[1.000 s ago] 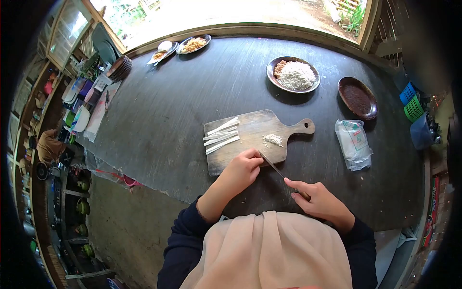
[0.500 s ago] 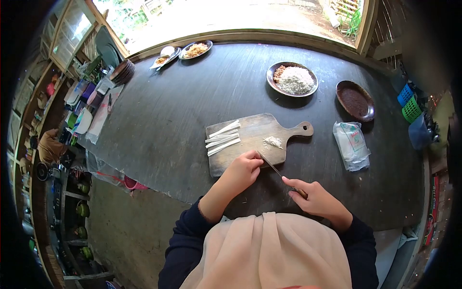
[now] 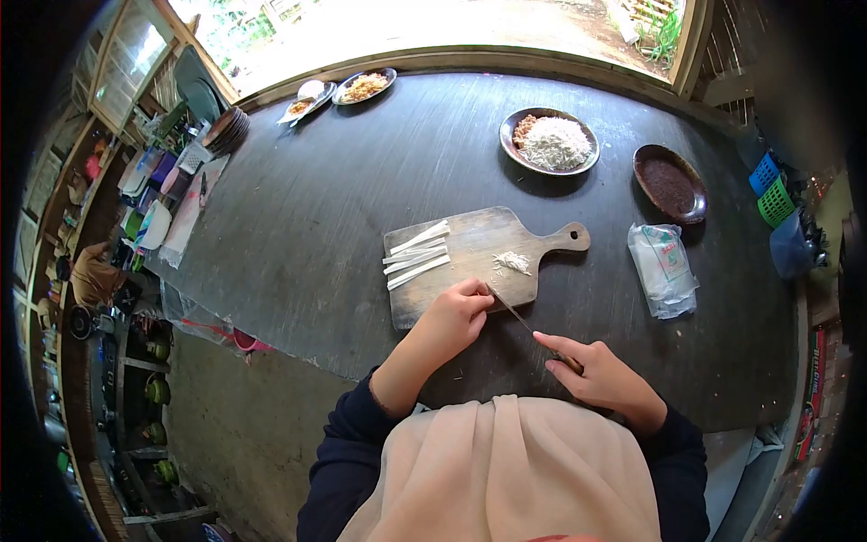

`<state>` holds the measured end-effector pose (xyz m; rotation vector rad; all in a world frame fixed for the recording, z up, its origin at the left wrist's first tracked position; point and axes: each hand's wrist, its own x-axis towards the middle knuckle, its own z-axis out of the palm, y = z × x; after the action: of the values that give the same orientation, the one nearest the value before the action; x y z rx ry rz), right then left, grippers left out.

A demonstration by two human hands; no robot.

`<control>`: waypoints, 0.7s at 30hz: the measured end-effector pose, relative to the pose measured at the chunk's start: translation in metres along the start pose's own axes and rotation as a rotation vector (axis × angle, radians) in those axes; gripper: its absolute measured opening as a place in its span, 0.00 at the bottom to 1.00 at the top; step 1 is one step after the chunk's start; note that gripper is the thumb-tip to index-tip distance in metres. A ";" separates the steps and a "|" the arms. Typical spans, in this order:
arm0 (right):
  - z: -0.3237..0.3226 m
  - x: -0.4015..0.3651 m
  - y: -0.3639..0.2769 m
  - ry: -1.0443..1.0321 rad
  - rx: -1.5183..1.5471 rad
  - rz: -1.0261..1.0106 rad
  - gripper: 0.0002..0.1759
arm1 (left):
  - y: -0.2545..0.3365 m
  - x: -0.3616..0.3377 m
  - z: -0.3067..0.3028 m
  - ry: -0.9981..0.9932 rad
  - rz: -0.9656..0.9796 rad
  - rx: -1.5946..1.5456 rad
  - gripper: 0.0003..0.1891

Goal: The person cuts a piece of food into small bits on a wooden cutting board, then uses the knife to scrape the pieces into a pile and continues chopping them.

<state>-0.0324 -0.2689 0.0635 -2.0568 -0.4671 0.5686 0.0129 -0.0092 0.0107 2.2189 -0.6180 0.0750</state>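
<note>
My right hand [image 3: 601, 370] is closed round the handle of a knife [image 3: 511, 309], its blade pointing up and left toward my other hand. My left hand [image 3: 459, 313] rests at the front edge of a wooden cutting board [image 3: 479, 237], fingers curled together by the knife's tip. Whatever those fingers pinch is hidden. Several long white strips [image 3: 418, 256] lie on the board's left side. A small heap of finely cut white pieces [image 3: 512, 262] sits near the handle end, just beyond the blade.
Beyond the board stands a plate [image 3: 514, 155] heaped with white shreds and reddish-brown bits. To the right are a dark brown oval dish [image 3: 670, 185] and a white plastic packet [image 3: 662, 271]. Two plates of food [image 3: 365, 88] [image 3: 307, 104] stand at the far left by the window ledge.
The view has shifted very slightly. Both hands, the knife and the white pieces keep nearly the same places on and around the board.
</note>
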 end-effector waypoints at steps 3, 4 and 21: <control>0.001 0.001 0.003 -0.002 -0.001 -0.030 0.23 | -0.001 0.000 0.000 0.000 0.005 -0.003 0.09; 0.000 0.002 0.004 -0.005 -0.001 -0.029 0.23 | 0.000 0.000 0.000 0.000 0.002 -0.004 0.09; 0.006 0.006 0.010 0.003 0.109 0.010 0.21 | 0.002 0.000 -0.001 -0.009 -0.013 -0.023 0.09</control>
<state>-0.0302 -0.2667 0.0506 -1.9567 -0.4149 0.5839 0.0124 -0.0096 0.0132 2.2017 -0.6062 0.0509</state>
